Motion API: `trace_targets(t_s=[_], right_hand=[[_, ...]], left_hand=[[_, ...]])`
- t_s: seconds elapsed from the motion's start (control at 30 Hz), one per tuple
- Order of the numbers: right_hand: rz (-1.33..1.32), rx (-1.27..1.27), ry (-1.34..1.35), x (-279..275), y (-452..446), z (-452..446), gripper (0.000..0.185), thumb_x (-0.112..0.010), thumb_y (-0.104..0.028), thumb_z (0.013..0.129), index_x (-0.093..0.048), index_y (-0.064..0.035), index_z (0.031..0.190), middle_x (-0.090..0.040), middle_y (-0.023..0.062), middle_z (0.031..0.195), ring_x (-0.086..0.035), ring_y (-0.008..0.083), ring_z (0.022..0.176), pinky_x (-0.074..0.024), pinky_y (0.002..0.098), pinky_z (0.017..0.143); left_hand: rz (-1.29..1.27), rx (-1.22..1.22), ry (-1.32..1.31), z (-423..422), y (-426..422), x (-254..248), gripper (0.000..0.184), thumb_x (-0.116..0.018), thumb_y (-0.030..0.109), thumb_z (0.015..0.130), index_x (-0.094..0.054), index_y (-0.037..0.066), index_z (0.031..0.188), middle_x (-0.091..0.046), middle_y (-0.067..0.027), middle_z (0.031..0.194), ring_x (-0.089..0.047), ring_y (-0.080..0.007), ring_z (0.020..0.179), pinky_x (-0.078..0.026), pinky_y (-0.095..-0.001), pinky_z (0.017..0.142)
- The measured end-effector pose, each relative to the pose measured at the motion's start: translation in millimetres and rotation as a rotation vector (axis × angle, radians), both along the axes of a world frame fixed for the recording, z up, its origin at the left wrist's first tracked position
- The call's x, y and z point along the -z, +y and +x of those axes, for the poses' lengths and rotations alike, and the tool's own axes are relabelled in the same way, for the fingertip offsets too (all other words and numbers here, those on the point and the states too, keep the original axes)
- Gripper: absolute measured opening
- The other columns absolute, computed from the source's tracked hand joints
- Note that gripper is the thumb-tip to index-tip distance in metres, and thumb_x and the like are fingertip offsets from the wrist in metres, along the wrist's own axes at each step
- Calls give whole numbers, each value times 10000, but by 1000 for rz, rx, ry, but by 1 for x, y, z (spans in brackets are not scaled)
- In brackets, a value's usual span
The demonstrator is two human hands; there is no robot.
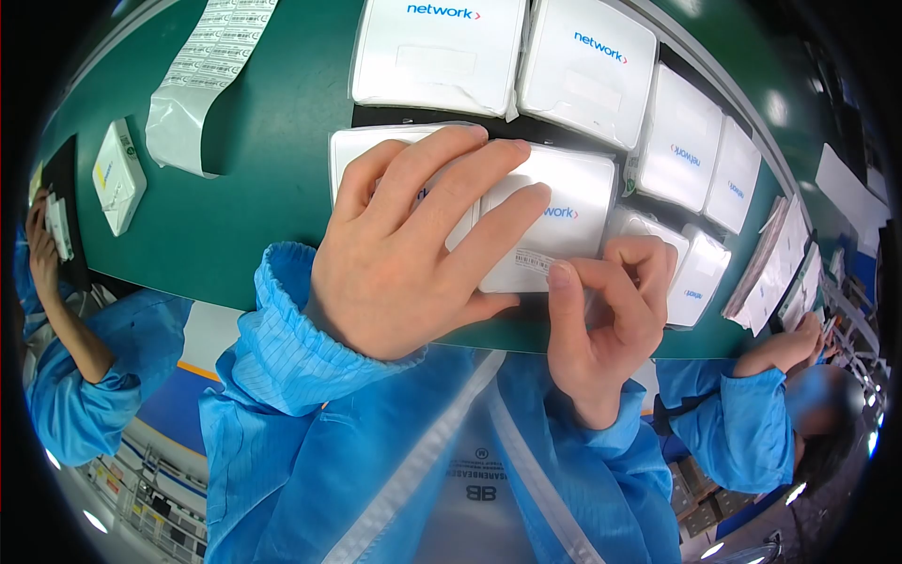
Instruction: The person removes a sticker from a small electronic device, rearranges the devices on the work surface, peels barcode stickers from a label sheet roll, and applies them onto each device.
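A white wrapped box point(573, 188) marked "network" lies on the green table in front of me. My left hand point(404, 226) is spread over it and over the white box point(362, 146) to its left, fingers apart and fingertips resting on the wrapped tops. Near the box's front edge is a small barcode label point(532, 258). My right hand point(615, 315) pinches the label's right end between thumb and forefinger, its other fingers curled. Whether the label is fully stuck down, I cannot tell.
More white boxes point(442, 56) stand in rows behind and to the right. At the back left lies a label strip point(202, 85), with a single box point(118, 179) left of it. Stacked white packets point(763, 268) sit at the right. People in blue sleeves work on both sides.
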State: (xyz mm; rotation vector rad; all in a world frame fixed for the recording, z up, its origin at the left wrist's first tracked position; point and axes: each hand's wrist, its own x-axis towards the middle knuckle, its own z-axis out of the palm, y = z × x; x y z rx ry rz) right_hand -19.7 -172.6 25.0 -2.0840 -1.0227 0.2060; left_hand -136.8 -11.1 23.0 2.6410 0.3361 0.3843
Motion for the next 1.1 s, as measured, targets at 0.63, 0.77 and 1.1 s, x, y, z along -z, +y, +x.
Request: trace_targets(t_s=[0.63, 0.77, 1.1], right_hand=[[-48, -17, -45, -1, 3, -2, 117, -809, -58, 735, -705, -65, 790, -458, 58, 814, -402, 245, 817, -331, 363, 715], [-58, -7, -44, -3, 6, -3, 123, -812, -59, 736, -704, -59, 794, -472, 56, 794, -407, 248, 821, -334, 364, 714], [-293, -76, -49, -33, 15, 2, 122, -717, -139, 847, -686, -40, 785, -537, 69, 714, -461, 256, 735, -328, 392, 704]], left_hand=[[12, -1, 4, -2, 2, 0, 725, -877, 408, 578, -688, 158, 1232, -611, -53, 1375, -560, -292, 1255, -442, -436, 961], [23, -3, -2, -2, 3, 1, 715, -874, 415, 586, -689, 162, 1229, -611, -53, 1376, -561, -291, 1255, -440, -434, 968], [-4, 7, 24, -3, 6, -4, 761, -890, 384, 547, -678, 162, 1243, -602, -44, 1385, -552, -294, 1267, -433, -443, 986]])
